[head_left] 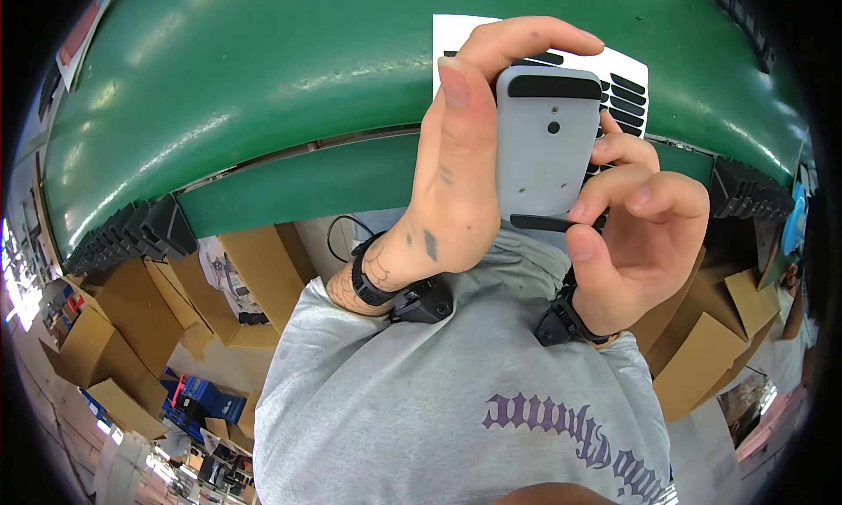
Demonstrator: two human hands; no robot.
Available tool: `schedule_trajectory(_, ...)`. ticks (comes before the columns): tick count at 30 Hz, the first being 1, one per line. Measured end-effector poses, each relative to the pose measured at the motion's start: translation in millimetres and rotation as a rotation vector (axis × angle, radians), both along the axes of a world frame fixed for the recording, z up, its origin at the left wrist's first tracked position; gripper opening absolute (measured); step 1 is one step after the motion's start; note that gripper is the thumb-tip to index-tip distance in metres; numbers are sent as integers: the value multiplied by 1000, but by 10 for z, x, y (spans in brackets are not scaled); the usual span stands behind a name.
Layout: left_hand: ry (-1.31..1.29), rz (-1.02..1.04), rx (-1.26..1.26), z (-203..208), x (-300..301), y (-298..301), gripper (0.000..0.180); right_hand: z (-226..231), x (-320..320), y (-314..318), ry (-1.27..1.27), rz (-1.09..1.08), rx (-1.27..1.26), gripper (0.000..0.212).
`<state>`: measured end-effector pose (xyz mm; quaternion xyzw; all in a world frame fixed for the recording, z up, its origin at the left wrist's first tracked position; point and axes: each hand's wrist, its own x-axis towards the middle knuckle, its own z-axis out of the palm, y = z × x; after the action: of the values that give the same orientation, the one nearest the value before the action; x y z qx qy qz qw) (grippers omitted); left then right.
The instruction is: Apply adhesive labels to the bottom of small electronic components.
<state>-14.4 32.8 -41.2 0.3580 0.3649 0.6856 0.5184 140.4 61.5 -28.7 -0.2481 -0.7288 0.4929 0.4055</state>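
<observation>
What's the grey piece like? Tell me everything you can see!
The grey piece looks like smooth, pale plastic, with rounded top corners and a narrower lower end. A black strip crosses its top; below are a tiny dot, a bigger black spot, and two more tiny dots lower down. The left hand holds it up, flat face showing, partly before a white sheet. The right hand pinches a second black strip at its lower end; whether that's stuck on, I can't tell.

Bright scene; white glare streaks on glossy green tabletop [307, 32]. Lights [17, 266] at far left blown out. Fisheye bends straight edges; corners black, outer rim smeared.
</observation>
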Motion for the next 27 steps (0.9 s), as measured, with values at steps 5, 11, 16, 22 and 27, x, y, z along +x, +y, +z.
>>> schedule_trajectory(5, -33, 46, 150, -104, 56, 42, 74, 25, -5, 7, -40, -5, 25, 40)
schedule_trajectory(11, 43, 27, 86, -11, 56, -12, 73, 31, 2, 17, -80, -14, 53, 40)
schedule_trajectory(16, 10, 41, 70, 165, 43, -74, 72, 24, -14, 4, -74, -28, 63, 40)
schedule_trajectory(22, 5, 45, 67, 162, 53, -71, 72, 35, -9, -1, -81, -42, 70, 39)
schedule_trajectory(27, 4, 50, 63, 149, 60, -67, 72, 30, -14, -4, -76, -45, 79, 39)
